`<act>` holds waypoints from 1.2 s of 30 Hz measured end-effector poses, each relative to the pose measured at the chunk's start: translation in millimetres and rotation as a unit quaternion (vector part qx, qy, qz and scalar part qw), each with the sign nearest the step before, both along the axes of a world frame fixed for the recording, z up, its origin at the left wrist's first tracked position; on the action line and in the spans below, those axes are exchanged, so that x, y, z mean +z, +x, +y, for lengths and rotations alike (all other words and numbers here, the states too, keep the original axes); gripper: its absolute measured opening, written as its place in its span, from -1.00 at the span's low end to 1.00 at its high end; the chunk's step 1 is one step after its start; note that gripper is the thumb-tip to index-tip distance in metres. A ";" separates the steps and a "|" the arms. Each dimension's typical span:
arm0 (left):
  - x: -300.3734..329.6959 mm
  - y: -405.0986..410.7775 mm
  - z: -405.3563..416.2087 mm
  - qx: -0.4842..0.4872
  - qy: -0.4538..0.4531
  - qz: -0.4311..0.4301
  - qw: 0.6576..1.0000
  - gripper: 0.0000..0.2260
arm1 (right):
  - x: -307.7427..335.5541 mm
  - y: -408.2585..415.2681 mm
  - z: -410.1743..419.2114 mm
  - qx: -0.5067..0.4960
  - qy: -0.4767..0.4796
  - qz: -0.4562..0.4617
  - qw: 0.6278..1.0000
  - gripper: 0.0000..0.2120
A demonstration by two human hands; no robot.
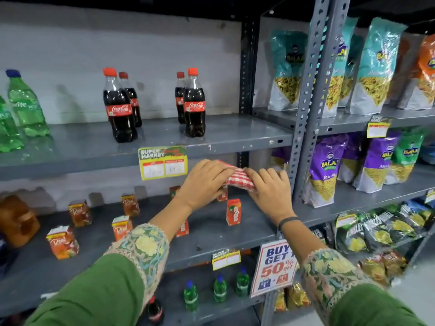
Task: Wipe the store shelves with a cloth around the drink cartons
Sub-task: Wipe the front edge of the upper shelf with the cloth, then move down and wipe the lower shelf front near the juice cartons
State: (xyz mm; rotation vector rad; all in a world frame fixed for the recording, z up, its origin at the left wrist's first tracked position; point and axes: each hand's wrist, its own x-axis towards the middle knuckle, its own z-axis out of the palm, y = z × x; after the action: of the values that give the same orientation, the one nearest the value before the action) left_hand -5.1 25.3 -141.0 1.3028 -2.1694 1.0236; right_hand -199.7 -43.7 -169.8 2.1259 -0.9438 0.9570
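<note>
A red-and-white checked cloth (pixel 237 177) is bunched up in the air between both my hands, just above the middle grey shelf (pixel 211 241). My left hand (pixel 204 182) grips its left side and my right hand (pixel 270 189) grips its right side. Several small orange drink cartons stand spread over that shelf: one (pixel 233 212) right below the cloth, another (pixel 62 242) near the front left, others (pixel 130 204) further back. One carton is partly hidden behind my left wrist.
Cola bottles (pixel 194 104) and green soda bottles (pixel 26 104) stand on the shelf above. A price tag (pixel 163 162) hangs from that shelf's edge. Snack bags (pixel 326 168) fill the rack to the right, past a grey upright post (pixel 303 128). A sale sign (pixel 274 267) hangs below.
</note>
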 end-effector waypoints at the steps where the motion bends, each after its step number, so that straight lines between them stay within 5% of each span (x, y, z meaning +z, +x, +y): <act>1: -10.7 4.8 7.5 0.007 0.016 0.006 1.000 -0.53 | -11.2 5.7 6.8 0.015 0.026 0.007 1.000 -0.61; 8: -76.3 64.9 78.8 0.123 0.165 0.106 0.973 -0.70 | -62.2 79.4 55.7 0.137 0.274 0.071 0.949 -0.68; 16: -130.6 172.3 183.3 0.245 0.192 0.231 0.922 -0.66 | -94.9 209.4 122.0 0.253 0.399 0.178 0.863 -0.64; 21: -150.4 252.9 249.4 0.261 0.175 0.299 0.901 -0.69 | -120.1 307.6 181.5 0.266 0.434 0.179 0.842 -0.54; 26: -168.5 330.6 301.5 0.257 0.175 0.277 0.909 -0.69 | -139.8 389.4 233.0 0.267 0.512 0.130 0.806 -0.63; 30: -186.3 385.2 327.7 0.288 0.159 0.243 0.912 -0.75 | -143.9 429.7 251.8 0.216 0.530 0.097 0.815 -0.59; 36: -226.3 454.2 359.9 0.505 0.214 0.346 0.761 -0.56 | -135.9 469.1 264.2 0.203 0.507 0.009 0.838 -0.71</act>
State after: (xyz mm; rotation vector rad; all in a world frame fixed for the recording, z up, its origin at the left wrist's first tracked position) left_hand 449.1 385.2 -367.3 2.6566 -1.0514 0.1590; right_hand 269.4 220.5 -305.8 3.3271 -1.1621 0.6544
